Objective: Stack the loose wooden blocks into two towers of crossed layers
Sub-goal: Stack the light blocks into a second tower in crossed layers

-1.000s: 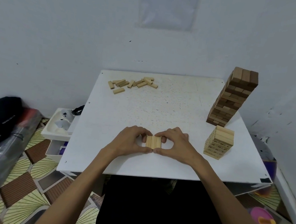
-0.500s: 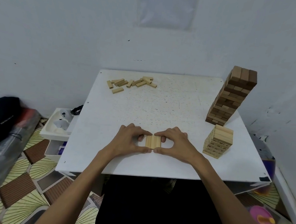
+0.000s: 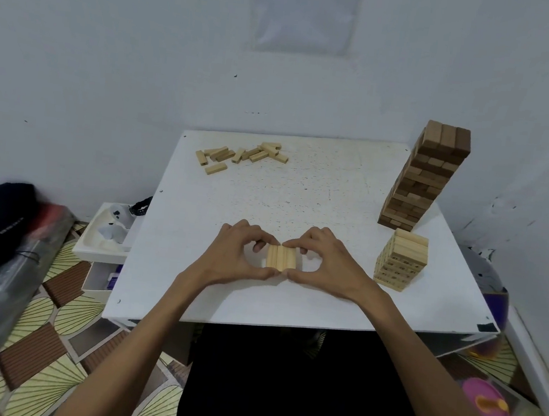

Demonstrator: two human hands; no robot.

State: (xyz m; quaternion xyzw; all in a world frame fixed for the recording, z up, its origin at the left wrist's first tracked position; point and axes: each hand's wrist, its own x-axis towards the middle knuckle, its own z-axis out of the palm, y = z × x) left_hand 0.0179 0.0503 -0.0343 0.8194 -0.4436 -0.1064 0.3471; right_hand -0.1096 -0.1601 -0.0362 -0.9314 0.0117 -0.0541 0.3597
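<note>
your left hand and right hand are both curled on the row of three pale blocks, thumbs on its near edge, fingertips on the far edge, pinching it from each side. the row looks to rest on the white table, well left of the short pale tower. square the ends flush before lifting, else the layer likely splays. set it crosswise to that tower's top layer. the tall dark tower stands just behind the short one, so approach from its left, where the table is open. the loose blocks lie far back-left of it.
</note>
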